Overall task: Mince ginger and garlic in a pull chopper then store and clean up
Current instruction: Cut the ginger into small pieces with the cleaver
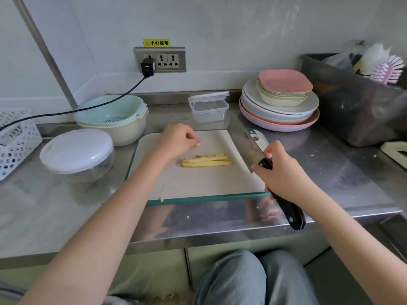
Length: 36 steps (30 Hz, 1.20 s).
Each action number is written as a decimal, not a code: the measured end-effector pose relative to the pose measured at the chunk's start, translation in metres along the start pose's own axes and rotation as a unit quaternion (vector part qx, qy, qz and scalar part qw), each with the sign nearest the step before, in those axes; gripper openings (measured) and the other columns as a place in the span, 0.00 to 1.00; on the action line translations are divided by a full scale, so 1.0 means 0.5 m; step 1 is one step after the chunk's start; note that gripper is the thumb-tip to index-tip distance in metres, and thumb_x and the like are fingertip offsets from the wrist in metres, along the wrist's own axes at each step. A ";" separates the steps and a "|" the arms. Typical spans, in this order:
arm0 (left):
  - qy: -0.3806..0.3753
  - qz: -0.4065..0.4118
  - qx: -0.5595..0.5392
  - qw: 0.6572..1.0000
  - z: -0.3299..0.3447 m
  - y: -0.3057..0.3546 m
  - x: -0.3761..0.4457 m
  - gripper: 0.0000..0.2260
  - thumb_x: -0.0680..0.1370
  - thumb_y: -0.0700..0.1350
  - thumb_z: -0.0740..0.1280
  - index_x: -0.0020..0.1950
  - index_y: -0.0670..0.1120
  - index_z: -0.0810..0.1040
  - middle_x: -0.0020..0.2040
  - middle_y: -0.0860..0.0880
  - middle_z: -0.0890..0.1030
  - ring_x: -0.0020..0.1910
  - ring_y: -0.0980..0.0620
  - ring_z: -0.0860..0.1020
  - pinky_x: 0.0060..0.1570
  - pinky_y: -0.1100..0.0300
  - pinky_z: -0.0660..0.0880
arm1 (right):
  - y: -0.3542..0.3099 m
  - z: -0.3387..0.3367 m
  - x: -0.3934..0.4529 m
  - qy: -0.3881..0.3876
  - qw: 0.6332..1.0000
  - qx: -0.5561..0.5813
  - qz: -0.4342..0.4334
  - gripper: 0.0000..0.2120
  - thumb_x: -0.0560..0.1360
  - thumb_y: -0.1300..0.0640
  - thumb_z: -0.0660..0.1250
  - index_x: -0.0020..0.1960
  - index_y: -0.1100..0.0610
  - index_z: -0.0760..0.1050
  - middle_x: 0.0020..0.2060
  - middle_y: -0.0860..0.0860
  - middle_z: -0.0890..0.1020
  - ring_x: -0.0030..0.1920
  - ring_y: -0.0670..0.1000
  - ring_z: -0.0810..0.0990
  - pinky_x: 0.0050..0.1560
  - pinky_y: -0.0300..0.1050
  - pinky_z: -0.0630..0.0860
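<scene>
The right hand (283,170) grips the black handle of a cleaver (246,144), fingers curled round it. The blade is raised over the right side of the cutting board (198,183) and runs away from the person, tip toward the back wall, handle end toward the near edge of the surface (66,205). The left hand (176,139) hovers over the board's far left part with fingers loosely curled, seemingly pinching a small pale piece (198,144). Between the hands, yellow ginger strips (206,160) lie bunched on the board, long axis left to right. Left of the board stands the pull chopper (77,155), lid on. Behind the board sits a clear storage box (208,110).
</scene>
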State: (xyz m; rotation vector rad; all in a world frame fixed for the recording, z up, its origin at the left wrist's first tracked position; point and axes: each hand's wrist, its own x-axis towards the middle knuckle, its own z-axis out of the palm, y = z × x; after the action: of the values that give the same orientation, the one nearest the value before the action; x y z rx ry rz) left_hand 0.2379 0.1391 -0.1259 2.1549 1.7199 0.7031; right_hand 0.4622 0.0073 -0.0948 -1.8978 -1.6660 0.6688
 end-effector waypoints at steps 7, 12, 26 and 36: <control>-0.049 0.086 -0.089 0.991 0.011 0.043 -0.094 0.14 0.74 0.49 0.72 0.60 0.50 0.82 0.57 0.51 0.83 0.55 0.54 0.78 0.58 0.61 0.71 | -0.025 0.015 0.002 0.002 0.998 -0.062 -0.030 0.08 0.79 0.51 0.59 0.51 0.56 0.69 0.39 0.53 0.78 0.29 0.54 0.78 0.25 0.47 0.78; -0.015 0.086 -0.105 0.991 0.042 0.040 -0.108 0.14 0.70 0.44 0.76 0.55 0.48 0.84 0.49 0.48 0.85 0.43 0.57 0.79 0.44 0.75 0.69 | -0.026 0.010 0.006 -0.009 0.999 -0.042 -0.016 0.06 0.78 0.58 0.55 0.46 0.60 0.68 0.37 0.58 0.78 0.24 0.55 0.81 0.25 0.50 0.80; 0.031 0.105 -0.106 0.988 0.083 0.090 -0.101 0.15 0.76 0.47 0.71 0.61 0.46 0.80 0.52 0.42 0.84 0.54 0.45 0.80 0.50 0.67 0.66 | -0.023 0.000 0.040 0.019 0.993 -0.112 -0.036 0.11 0.81 0.53 0.55 0.48 0.60 0.69 0.35 0.56 0.74 0.21 0.55 0.78 0.16 0.37 0.68; 0.048 0.086 -0.122 0.988 0.068 0.066 -0.108 0.06 0.72 0.43 0.75 0.48 0.46 0.86 0.44 0.48 0.86 0.43 0.55 0.82 0.46 0.73 0.71 | -0.024 0.059 0.055 0.026 0.981 -0.190 -0.038 0.11 0.82 0.53 0.52 0.48 0.58 0.68 0.38 0.56 0.74 0.33 0.54 0.71 0.36 0.48 0.73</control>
State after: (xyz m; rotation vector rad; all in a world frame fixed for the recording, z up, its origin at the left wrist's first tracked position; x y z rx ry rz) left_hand 0.2743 0.0815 -0.1475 2.1439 1.4158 1.0211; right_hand 0.4372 0.0376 -0.1093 -2.0722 -1.9271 0.2792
